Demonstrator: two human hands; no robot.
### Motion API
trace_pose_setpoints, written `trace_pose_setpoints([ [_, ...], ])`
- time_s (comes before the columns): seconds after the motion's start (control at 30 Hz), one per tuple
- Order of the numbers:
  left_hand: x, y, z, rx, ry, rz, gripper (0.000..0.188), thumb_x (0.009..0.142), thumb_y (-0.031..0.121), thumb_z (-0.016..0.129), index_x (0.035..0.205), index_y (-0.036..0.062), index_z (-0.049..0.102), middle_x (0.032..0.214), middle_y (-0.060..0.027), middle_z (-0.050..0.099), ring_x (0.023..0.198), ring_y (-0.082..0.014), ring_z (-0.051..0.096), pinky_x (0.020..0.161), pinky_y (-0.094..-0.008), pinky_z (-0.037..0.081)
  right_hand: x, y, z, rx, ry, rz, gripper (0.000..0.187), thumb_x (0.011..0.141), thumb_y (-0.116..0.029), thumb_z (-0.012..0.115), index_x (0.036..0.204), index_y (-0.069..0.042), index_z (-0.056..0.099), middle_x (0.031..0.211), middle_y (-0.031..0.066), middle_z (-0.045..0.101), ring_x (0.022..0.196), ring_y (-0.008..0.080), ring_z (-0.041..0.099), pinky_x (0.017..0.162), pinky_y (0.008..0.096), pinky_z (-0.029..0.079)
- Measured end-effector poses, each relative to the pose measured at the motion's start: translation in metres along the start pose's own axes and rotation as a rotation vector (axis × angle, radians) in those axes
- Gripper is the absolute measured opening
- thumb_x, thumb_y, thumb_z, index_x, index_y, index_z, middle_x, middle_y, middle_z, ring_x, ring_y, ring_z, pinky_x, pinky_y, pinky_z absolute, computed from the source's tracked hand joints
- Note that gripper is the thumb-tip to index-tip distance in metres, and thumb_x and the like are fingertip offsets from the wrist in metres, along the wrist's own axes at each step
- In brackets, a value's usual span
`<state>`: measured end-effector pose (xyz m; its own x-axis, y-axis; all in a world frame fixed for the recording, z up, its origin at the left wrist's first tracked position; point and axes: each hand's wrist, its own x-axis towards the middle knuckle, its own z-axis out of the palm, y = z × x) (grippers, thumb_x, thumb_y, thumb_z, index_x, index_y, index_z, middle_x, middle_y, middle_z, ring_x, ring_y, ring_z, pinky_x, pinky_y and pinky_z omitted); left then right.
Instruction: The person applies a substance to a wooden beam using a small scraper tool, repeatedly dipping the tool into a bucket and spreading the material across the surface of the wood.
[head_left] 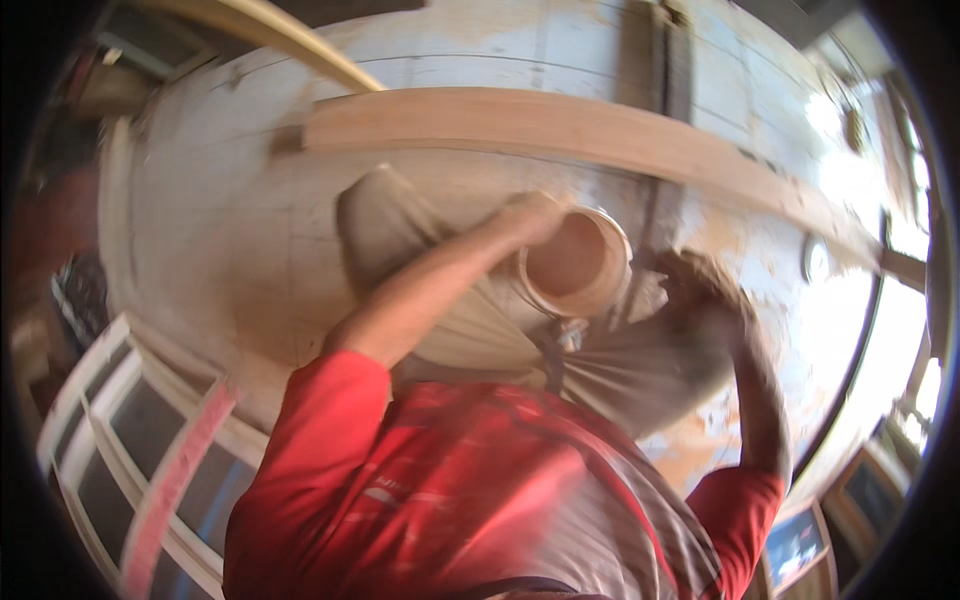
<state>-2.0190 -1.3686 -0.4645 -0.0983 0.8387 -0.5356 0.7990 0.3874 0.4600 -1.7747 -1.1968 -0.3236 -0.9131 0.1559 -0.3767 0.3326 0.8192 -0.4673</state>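
A round pale bucket (pixel 606 292) stands between my knees, its mouth tilted toward me. Its inside looks pinkish-brown; whether that is a filling or a stained wall I cannot make out. My left hand (pixel 540 215) is closed on the bucket's far left rim, fingers partly hidden. To the right of the bucket, apart from its rim, is my right hand (pixel 705 285), over my right knee. That hand is dark and blurred, and its fingers are not distinct. A small pale patch shows beside it, too smeared to name.
Beyond the bucket a long wooden beam (pixel 520 120) lies across the worn, stained pale floor (pixel 210 200). Another timber (pixel 290 45) slants in from upper left. White paned window frames (pixel 110 390) lean at lower left, with a red strip (pixel 175 495). A small round white object (pixel 816 258) is at right.
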Motion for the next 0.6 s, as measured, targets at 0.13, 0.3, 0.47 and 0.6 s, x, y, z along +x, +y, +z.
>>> trace_pose_setpoints([
  [0.13, -0.011, -0.01, -0.001, -0.072, 0.049, 0.001, 0.04, 0.098, 0.017, 0.06, 0.137, 0.0103, 0.054, 0.11, -0.0241, 0.072, 0.106, -0.0417, 0.069, 0.088, -0.0529, 0.055, 0.047, -0.033, 0.045, -0.201, -0.147, 0.032, 0.02, 0.093, -0.009, 0.058, 0.11, -0.005, 0.067, 0.096, 0.0205, 0.069, 0.091, 0.039, 0.069, 0.078, 0.0497, 0.054],
  [0.3, 0.006, -0.007, 0.004, -0.093, 0.057, 0.024, 0.038, 0.098, 0.019, 0.06, 0.135, 0.0094, 0.056, 0.113, -0.0244, 0.071, 0.105, -0.042, 0.069, 0.088, -0.0524, 0.055, 0.037, -0.026, 0.072, -0.265, -0.478, 0.158, 0.014, 0.091, -0.009, 0.061, 0.1, -0.007, 0.071, 0.104, 0.0158, 0.075, 0.098, 0.0326, 0.074, 0.08, 0.0454, 0.059],
  [0.47, -0.001, 0.001, -0.009, -0.155, -0.094, -0.06, 0.04, 0.101, 0.02, 0.053, 0.14, 0.013, 0.057, 0.115, -0.0279, 0.069, 0.107, -0.0445, 0.067, 0.091, -0.0551, 0.052, 0.018, -0.037, 0.101, -0.109, -0.003, -0.157, 0.024, 0.091, -0.014, 0.065, 0.114, -0.013, 0.073, 0.103, 0.0076, 0.072, 0.102, 0.0238, 0.07, 0.076, 0.0385, 0.06],
  [0.6, 0.0, 0.005, -0.019, -0.055, -0.1, -0.078, 0.041, 0.103, 0.022, 0.052, 0.143, 0.0111, 0.048, 0.122, -0.0295, 0.066, 0.117, -0.0468, 0.062, 0.1, -0.0558, 0.048, 0.01, -0.042, 0.054, -0.351, -0.345, 0.011, 0.012, 0.089, -0.014, 0.068, 0.089, -0.013, 0.08, 0.095, 0.0095, 0.075, 0.098, 0.0238, 0.072, 0.075, 0.0368, 0.058],
])
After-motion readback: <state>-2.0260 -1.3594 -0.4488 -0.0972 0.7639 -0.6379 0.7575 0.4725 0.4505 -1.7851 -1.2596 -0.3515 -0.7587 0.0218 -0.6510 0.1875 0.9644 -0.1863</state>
